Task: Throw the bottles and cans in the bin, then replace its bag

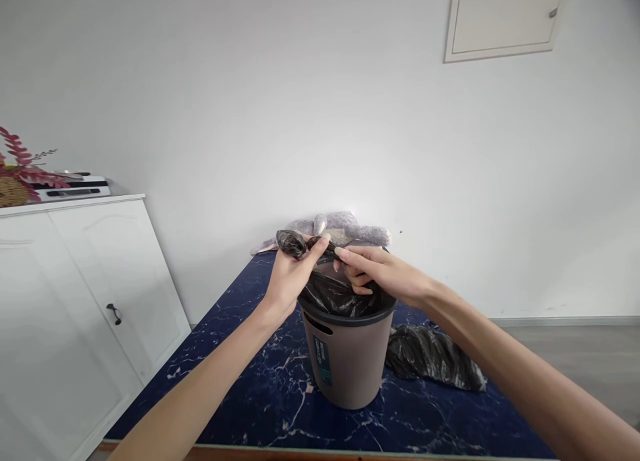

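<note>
Head view looked down over both bare forearms to a round taupe plastic waste bin (347, 361) standing on a dark blue, white-veined marble-look tabletop (250, 394); a thin black plastic bin liner (336, 296) sat inside it, its upper edge gathered up above the rim, apparently so the film could be worked clear of the bin; the left hand (290, 278) was closed, thumb and fingers pinching a twisted bunch of the liner's edge just above the rim's far left side; the right hand (383, 274) reached across the opening, fingers pressed together on the same stretched strip of film, the two hands nearly touching; the liner was pulled taut between them, the rest sagging into the bin; a second crumpled black plastic bag (434, 356) lay on the tabletop just right of the bin; a grey plush toy (340, 226) rested at the far edge against the white wall; a white cabinet (75, 301) stood to the left.
</note>
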A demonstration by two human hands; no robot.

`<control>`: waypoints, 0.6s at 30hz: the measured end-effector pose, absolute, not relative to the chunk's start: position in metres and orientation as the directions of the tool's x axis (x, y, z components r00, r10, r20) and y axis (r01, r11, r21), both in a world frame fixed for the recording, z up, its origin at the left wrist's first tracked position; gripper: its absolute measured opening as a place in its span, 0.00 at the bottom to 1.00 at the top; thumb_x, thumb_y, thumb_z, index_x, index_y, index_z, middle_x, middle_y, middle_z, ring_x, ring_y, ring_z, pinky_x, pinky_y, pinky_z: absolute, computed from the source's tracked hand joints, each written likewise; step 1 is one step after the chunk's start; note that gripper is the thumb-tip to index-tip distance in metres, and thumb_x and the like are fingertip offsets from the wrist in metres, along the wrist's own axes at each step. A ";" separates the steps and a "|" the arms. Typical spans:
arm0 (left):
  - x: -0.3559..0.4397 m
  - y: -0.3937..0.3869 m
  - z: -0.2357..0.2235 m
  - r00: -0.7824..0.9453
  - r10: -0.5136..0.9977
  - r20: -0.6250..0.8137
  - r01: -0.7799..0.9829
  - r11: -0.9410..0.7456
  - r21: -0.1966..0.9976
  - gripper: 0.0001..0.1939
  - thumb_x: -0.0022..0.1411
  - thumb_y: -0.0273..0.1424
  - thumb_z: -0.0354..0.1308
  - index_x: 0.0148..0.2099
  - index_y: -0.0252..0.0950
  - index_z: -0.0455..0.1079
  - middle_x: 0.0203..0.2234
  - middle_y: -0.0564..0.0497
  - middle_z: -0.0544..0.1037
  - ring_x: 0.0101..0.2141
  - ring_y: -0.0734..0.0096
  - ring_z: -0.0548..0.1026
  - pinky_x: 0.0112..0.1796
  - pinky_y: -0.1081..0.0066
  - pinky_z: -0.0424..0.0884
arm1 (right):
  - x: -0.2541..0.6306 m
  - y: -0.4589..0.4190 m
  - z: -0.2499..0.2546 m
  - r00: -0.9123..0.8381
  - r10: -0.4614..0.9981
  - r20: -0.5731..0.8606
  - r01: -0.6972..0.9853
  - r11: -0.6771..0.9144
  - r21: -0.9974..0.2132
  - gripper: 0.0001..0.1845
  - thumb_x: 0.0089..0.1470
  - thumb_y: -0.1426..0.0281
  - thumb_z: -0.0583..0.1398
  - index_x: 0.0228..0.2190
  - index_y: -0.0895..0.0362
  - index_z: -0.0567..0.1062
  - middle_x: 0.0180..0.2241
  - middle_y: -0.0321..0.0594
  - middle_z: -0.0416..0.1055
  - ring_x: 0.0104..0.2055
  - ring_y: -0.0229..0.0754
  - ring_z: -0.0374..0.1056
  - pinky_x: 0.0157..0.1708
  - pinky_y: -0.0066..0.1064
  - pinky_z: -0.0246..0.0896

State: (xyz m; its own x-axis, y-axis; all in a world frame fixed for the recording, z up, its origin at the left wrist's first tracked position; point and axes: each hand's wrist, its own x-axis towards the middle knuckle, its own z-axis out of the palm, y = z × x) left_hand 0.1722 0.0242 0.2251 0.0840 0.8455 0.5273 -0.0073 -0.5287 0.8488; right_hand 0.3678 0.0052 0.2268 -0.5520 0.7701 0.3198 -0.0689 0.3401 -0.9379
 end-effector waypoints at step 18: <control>0.169 -0.004 0.274 0.571 0.502 0.650 0.407 -0.860 0.307 0.16 0.80 0.41 0.47 0.53 0.47 0.76 0.60 0.48 0.73 0.68 0.56 0.61 0.68 0.54 0.58 | 0.337 0.005 0.222 -0.584 0.704 0.406 0.228 0.621 -0.749 0.19 0.51 0.67 0.69 0.44 0.54 0.73 0.33 0.36 0.71 0.34 0.43 0.66 0.32 0.36 0.66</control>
